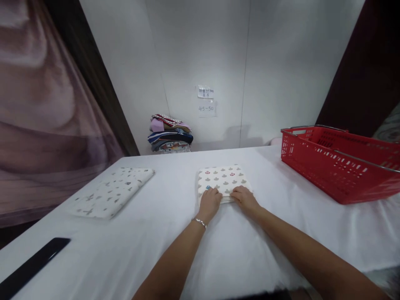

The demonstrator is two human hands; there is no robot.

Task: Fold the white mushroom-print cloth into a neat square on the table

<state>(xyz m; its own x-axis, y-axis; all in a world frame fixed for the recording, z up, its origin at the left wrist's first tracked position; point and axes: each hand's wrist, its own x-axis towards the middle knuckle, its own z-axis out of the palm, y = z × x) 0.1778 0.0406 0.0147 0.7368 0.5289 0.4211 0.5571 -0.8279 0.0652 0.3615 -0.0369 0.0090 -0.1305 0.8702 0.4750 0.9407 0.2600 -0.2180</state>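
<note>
A white folded cloth [223, 177] printed with grey shapes and a few red and blue ones lies in the middle of the table. At its near left corner, my left hand [211, 200] has its fingers curled over the edge; a bracelet circles that wrist. My right hand [245, 196] grips the same near edge farther right, fingers bent and the thumb side toward the left hand. Folded layers show between the two hands. Both palms' undersides are hidden.
Another patterned folded cloth [115, 191] lies at left on the white-covered table [150, 246]. A long black flat object [34, 264] sits near left. A red basket [340, 166] stands at right. A pile of folded fabrics [171, 135] is behind the table against the wall.
</note>
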